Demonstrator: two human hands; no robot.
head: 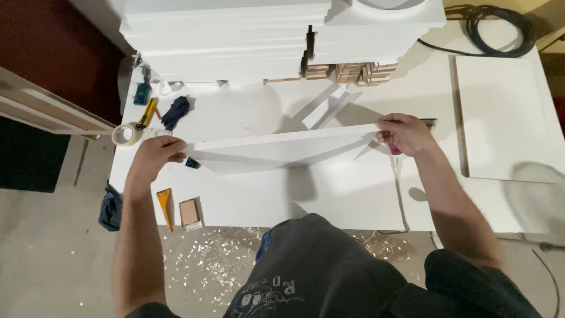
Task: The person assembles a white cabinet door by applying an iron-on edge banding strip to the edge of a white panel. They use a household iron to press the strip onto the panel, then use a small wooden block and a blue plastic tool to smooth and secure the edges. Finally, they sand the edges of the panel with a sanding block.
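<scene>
A long white board (282, 147) is held on edge above the white worktable (329, 200), tilted so its flat face shows. My left hand (156, 156) grips the board's left end. At the right end my right hand (406, 134) is closed on the board and also holds something small and pink against it. The board casts a shadow on the table just below it.
A stack of white panels (235, 35) and small wooden blocks (350, 72) fill the table's back. Tape roll (126, 134), yellow-handled cutter (147, 112), dark cloth (175, 111) lie left; orange square (165, 206), wood piece (189, 213) near front. Black cable (500, 32) back right; flat panel (506, 118) right.
</scene>
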